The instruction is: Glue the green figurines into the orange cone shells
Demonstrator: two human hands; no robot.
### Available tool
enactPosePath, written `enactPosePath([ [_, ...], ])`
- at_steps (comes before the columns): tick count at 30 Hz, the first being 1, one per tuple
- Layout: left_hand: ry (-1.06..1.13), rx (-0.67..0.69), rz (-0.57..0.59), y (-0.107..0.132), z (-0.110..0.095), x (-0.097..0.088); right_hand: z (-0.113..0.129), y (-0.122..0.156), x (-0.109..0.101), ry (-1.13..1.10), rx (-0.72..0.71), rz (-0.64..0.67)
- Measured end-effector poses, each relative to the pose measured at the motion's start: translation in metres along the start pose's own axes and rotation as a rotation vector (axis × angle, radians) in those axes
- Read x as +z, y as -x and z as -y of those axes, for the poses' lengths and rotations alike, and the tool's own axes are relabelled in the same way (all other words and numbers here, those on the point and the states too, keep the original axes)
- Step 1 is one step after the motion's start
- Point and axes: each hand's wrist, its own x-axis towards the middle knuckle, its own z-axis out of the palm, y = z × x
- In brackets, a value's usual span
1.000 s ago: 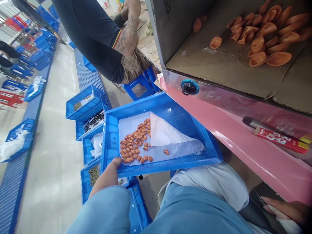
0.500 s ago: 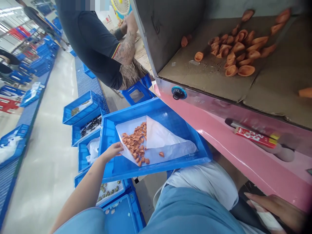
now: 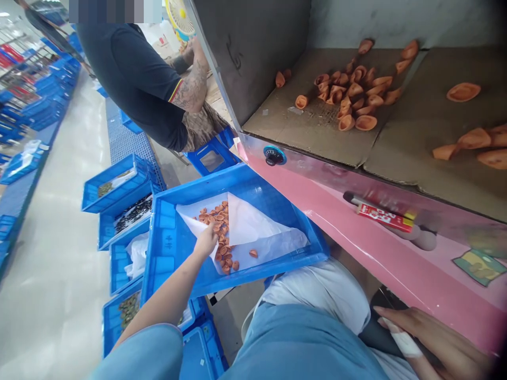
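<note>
My left hand (image 3: 206, 241) reaches into a blue plastic tray (image 3: 156, 253), its bunched fingers on the folded edge of a white paper sheet (image 3: 257, 232). Beside those fingers lies a heap of small orange shell-shaped pieces (image 3: 219, 224), and one stray piece (image 3: 253, 254) sits apart on the paper. My right hand (image 3: 420, 338), a white bandage across it, rests low at the right, away from the tray, and holds nothing. Larger orange pieces (image 3: 348, 100) lie on cardboard inside a steel cabinet.
A pink-and-steel cabinet edge (image 3: 356, 248) runs beside the tray, with a dial (image 3: 274, 155) and a red-and-white tube (image 3: 384, 217) on it. A co-worker in a dark shirt (image 3: 138, 79) sits beyond. Blue crates (image 3: 119, 184) stand along a blue conveyor (image 3: 127, 137).
My left hand has moved from the tray's near rim onto the paper. The paper's edge now folds over the small pieces, gathering them closer. The view has swung left and upward.
</note>
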Motion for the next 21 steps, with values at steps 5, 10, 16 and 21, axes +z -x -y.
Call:
enactPosePath([
  [5, -0.034, -0.079, 0.031, -0.012, -0.005, 0.040, 0.007, -0.004, -0.005, 0.033, -0.029, -0.016],
  [10, 0.035, -0.161, 0.050, -0.018, -0.005, 0.061, 0.017, -0.009, -0.007, 0.001, -0.067, -0.035],
  [16, 0.262, -0.163, -0.022, -0.024, -0.003, 0.037, 0.020, -0.022, 0.000, -0.092, 0.050, 0.008],
  [21, 0.460, -0.139, -0.213, -0.035, 0.002, -0.015, 0.035, -0.070, 0.047, -0.271, 0.149, 0.237],
])
